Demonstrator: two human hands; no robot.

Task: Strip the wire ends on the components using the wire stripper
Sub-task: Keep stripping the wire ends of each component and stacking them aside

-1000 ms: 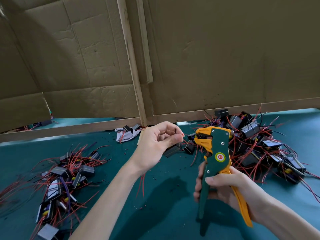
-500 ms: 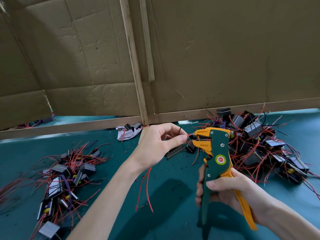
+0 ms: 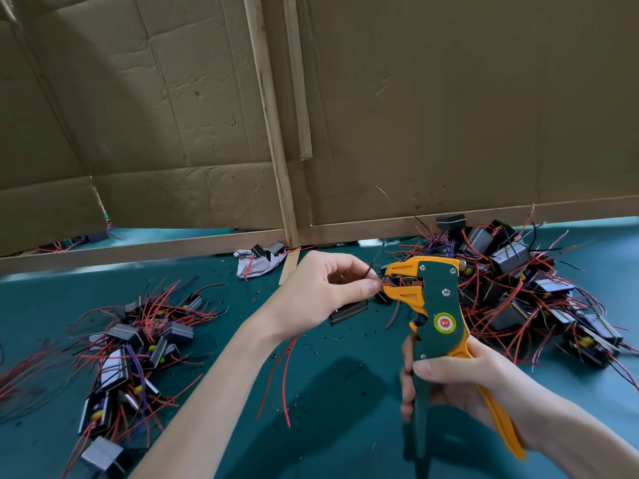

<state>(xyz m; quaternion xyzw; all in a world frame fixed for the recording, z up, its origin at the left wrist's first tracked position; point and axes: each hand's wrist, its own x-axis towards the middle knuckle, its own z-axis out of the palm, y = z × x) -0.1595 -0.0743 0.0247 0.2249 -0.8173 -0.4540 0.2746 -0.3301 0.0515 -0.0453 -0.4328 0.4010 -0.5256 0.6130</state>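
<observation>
Centre of frame, left hand (image 3: 321, 288): thumb and forefinger pinch a red wire (image 3: 384, 282) right at the mouth of the stripper (image 3: 439, 305). The wire end sits between the orange jaws, which stand part open and have not bitten down, as far as I can tell. A black wire (image 3: 370, 267) pokes up out of the same pinch. A dark component (image 3: 348, 311) shows just under the palm, mostly hidden; can't tell if it hangs from the wire or lies on the surface (image 3: 328, 426). More red leads (image 3: 283, 371) dangle below the wrist.

Lower right, right hand (image 3: 463, 385): fingers (image 3: 406, 375) wrapped round the stripper's green and orange handles. The handles are spread, so the squeeze looks not yet made.

The right pile (image 3: 518, 292) of components with red wires sits behind the stripper, and the left pile (image 3: 135, 344) is at mid left. Cardboard (image 3: 449, 115) fills the upper frame.

Handling, my read:
- **Wire:** thin, limp and light. It would buckle if fed from far back, so pinching close to the end, as here, is right. The insulation is probably soft and the strands are easy to nick.
- **Component:** small, rigid and light. Its dangling weight could tug the wire out of the jaws, so it is better cradled in the palm.
- **Stripper:** stiff and sprung. Gripping low on the handles gives leverage.
</observation>
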